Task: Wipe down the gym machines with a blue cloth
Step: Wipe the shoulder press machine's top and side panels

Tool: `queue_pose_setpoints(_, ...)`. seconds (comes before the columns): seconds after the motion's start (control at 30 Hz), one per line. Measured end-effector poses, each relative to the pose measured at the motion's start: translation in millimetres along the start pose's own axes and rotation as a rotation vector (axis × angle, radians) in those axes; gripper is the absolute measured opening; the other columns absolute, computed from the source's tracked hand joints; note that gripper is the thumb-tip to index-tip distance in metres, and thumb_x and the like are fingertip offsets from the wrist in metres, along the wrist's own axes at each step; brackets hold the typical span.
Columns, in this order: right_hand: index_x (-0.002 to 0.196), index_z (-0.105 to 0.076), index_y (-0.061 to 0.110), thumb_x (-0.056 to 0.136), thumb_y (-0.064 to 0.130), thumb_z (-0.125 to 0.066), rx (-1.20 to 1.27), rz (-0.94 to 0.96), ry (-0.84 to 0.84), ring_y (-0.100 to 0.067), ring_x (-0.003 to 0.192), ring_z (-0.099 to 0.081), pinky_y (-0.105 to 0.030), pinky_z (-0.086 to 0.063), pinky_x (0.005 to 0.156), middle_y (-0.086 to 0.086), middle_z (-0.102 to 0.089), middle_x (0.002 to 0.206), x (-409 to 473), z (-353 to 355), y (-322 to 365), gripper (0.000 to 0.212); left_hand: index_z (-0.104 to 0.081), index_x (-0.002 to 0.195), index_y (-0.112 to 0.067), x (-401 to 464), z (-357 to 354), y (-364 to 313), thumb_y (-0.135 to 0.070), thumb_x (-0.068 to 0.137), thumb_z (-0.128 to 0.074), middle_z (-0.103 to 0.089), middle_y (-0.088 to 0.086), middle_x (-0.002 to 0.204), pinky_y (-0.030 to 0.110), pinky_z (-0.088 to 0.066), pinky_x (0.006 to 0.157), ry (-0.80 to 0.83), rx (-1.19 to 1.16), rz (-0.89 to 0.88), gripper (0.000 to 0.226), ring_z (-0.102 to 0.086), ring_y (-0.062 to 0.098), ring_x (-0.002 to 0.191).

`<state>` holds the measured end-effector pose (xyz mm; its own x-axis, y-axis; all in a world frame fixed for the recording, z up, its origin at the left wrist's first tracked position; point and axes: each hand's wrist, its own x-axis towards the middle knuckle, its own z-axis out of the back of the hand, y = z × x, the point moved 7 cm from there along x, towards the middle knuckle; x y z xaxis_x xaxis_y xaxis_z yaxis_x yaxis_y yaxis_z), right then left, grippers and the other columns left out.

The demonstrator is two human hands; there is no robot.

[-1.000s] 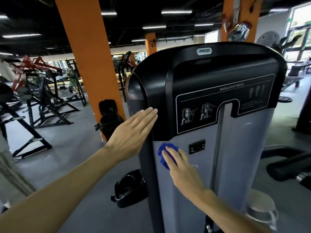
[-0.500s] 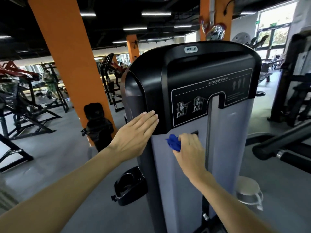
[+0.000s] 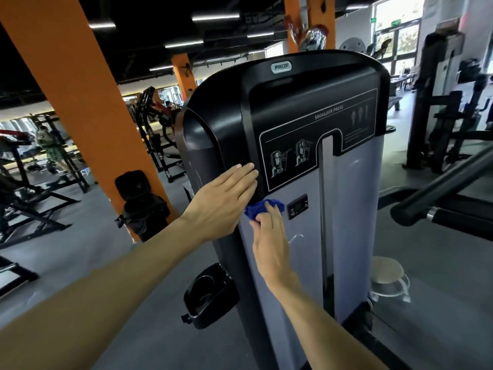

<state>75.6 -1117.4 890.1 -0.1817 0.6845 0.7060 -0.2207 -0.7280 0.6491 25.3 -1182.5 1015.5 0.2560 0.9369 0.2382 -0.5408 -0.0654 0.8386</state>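
Observation:
A tall shoulder press machine fills the middle of the view, black on top with a grey lower panel. My right hand presses a bunched blue cloth against the grey panel, just below the black cover and left of a small display. My left hand lies flat, fingers together, on the machine's black left edge, just above the cloth.
An orange pillar stands to the left with a black bin at its foot. A black cup holder sticks out low on the machine's left side. A padded black bar reaches in from the right. A white stool stands behind the machine.
My right hand has carried the cloth up the grey panel to the lower edge of the black cover. My left hand stays flat on the left edge. My view has shifted right.

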Motion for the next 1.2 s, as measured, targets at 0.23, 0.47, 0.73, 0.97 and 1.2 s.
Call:
queue_pose_setpoints(0.23,0.108,-0.065,0.004,0.1,0.026,-0.061,0.156,-0.072,-0.048,-0.03,0.131,-0.056,-0.041,-0.053,0.104,-0.014,-0.057,0.139,10,7,15,0.023,-0.013,0.161,0.004,19,-5,-1,-0.036,0.106,-0.023,-0.004,0.022,0.172,0.05,0.009,0.129,0.037,0.102,-0.069,0.069,0.005,0.037,0.16)
queue_pose_setpoints(0.47,0.144,-0.053,0.008,0.096,0.017,-0.07,0.252,-0.201,-0.103,-0.015,0.128,-0.053,-0.006,-0.037,0.104,-0.008,-0.051,0.144,7,0,3,0.052,0.017,0.155,0.01,27,-28,-12,-0.036,0.106,-0.016,0.023,0.026,0.166,0.05,0.014,0.127,0.101,0.158,-0.131,0.075,0.022,0.038,0.156)
queue_pose_setpoints(0.73,0.142,-0.059,0.01,0.092,0.009,-0.074,0.338,-0.38,0.049,-0.033,0.146,-0.042,-0.031,-0.038,0.117,-0.022,-0.038,0.158,-68,-33,-74,0.052,0.024,0.154,0.011,26,-44,-22,-0.035,0.103,-0.013,0.026,0.028,0.165,0.05,0.011,0.129,0.115,0.153,-0.131,0.078,0.026,0.038,0.155)
queue_pose_setpoints(0.97,0.148,-0.049,0.006,0.1,0.003,-0.061,0.444,-0.043,-0.084,-0.017,0.152,-0.026,-0.018,-0.029,0.119,-0.014,-0.031,0.163,21,-8,-12,0.05,-0.006,0.16,0.008,36,-36,-14,-0.031,0.102,-0.006,-0.003,0.023,0.17,0.045,0.015,0.128,0.081,0.135,-0.153,0.07,-0.001,0.032,0.161)
queue_pose_setpoints(1.2,0.155,-0.04,0.008,0.109,0.025,-0.044,0.315,-0.1,-0.003,-0.033,0.155,-0.023,-0.015,-0.017,0.122,-0.011,-0.023,0.167,-36,-32,-62,0.049,-0.011,0.159,0.01,52,-32,-18,-0.03,0.103,-0.001,-0.007,0.023,0.171,0.046,0.009,0.13,0.073,0.16,-0.174,0.07,-0.005,0.033,0.16)
